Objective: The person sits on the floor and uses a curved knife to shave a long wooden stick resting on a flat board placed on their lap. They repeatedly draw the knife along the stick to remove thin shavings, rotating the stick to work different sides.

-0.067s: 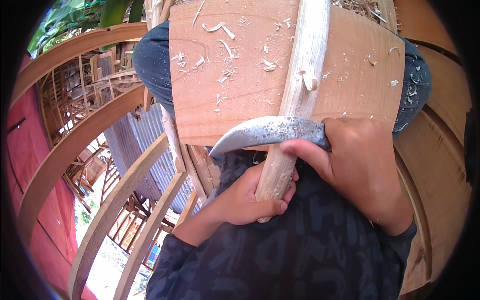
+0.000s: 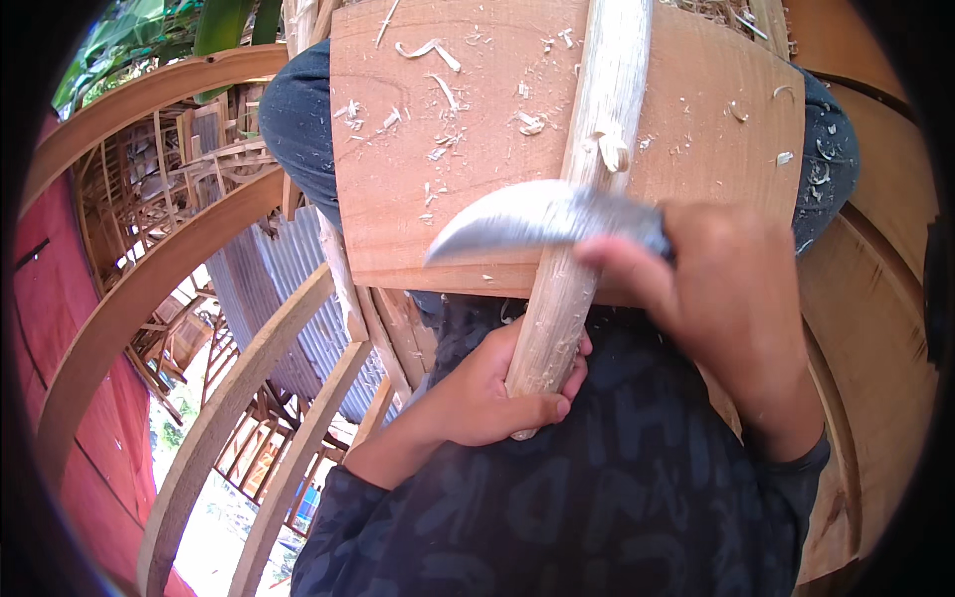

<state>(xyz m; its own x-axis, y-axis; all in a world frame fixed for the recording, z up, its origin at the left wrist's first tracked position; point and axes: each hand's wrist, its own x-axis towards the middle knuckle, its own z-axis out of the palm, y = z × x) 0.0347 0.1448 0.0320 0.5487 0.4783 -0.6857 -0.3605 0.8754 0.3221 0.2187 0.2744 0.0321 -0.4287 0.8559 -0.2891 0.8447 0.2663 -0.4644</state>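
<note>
A pale, peeled wooden pole [image 2: 609,90] runs from the top edge down toward my body, across a flat board [image 2: 438,189] on my lap. Its near end sits in my left hand [image 2: 482,393], fingers wrapped round it. My right hand [image 2: 726,284], blurred by motion, is closed on a curved knife [image 2: 527,219], its handle hidden in the fist. The broad grey blade lies across the pole, its tip pointing left; whether the edge touches the wood I cannot tell. A curled shaving [image 2: 611,151] clings to the pole just beyond the blade.
Loose wood shavings [image 2: 430,52] are scattered over the board. My knees in dark trousers [image 2: 298,119] show at both sides of it. Curved wooden rails [image 2: 234,418] stand at the left, with corrugated metal sheeting [image 2: 298,308] behind. Brown wooden panels [image 2: 865,328] rise at the right.
My right hand and the knife have moved up the pole, away from my body, and blurred. The left hand keeps its grip on the pole's near end.
</note>
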